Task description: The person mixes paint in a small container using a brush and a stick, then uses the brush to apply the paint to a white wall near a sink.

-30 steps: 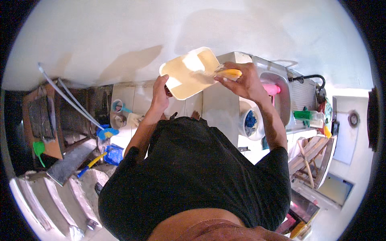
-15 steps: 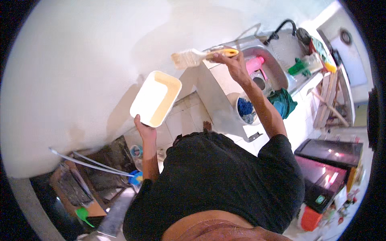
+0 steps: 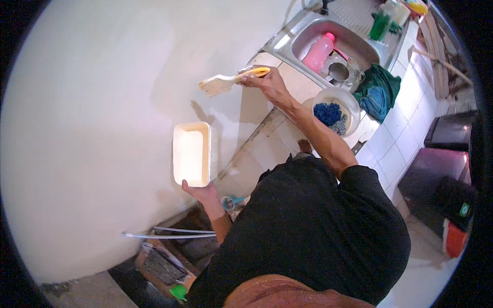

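Note:
My left hand [image 3: 199,192] grips the near end of a cream rectangular tub [image 3: 206,154], thumb over its rim and the other fingers underneath. Pale paint-like stuff coats the tub's inside. Up and to the right, my right hand [image 3: 264,82] is closed round the yellow handle of a wide paintbrush [image 3: 221,84]. The brush's bristles are coated in the same pale colour and point left, in front of the off-white wall [image 3: 102,128]. Whether the bristles touch the wall I cannot tell.
A steel sink [image 3: 303,31] holds a pink bottle [image 3: 319,53] and a metal cup [image 3: 338,72]. Beside it are a white bowl [image 3: 351,97] with blue scrubbers and a green cloth [image 3: 380,84]. Dark clutter with pale rods [image 3: 169,235] lies at lower left, a dark appliance [image 3: 436,174] at right.
My view has swung left, so the sink shows more fully. The brush has moved left and slightly down; the tub now sits lower and straighter. Both stay in my hands.

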`<state>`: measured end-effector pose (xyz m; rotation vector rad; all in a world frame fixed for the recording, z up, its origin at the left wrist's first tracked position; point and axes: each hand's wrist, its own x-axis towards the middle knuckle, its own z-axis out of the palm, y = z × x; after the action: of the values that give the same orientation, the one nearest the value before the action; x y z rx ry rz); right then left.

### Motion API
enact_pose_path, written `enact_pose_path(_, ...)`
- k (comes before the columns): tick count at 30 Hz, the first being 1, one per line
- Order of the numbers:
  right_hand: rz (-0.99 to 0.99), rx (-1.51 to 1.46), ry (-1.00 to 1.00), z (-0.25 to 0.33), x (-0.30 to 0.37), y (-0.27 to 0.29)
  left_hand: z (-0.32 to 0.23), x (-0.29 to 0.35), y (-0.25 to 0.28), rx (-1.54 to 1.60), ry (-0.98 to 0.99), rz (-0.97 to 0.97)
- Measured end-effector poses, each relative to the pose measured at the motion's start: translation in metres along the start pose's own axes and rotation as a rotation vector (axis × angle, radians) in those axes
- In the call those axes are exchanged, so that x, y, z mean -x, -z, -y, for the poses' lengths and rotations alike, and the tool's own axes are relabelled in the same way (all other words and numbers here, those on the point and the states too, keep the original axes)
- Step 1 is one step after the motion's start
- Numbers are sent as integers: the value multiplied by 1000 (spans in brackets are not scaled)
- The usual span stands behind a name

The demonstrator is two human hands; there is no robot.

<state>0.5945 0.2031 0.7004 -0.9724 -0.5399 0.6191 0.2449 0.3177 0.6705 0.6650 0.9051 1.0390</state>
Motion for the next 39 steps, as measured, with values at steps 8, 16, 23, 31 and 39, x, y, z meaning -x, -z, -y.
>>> enact_pose_path(8,-44,-90,62,-23,6,15,-29,-7,14,49,32,86)
enact_pose_path(16,-54,-21,85,-36,1,7,-46,-5,15,-59,38,126)
enact_pose_path(23,-237,42,53,-51,13,27,-53,-7,30,-77,45,108)
enact_pose_path(31,-1081,-9,490,-69,-50,77,-59,-1,33,-118,38,48)
enact_pose_path(39,-1128,239,297,-94,-109,108,-66,-10,19,-181,-19,113)
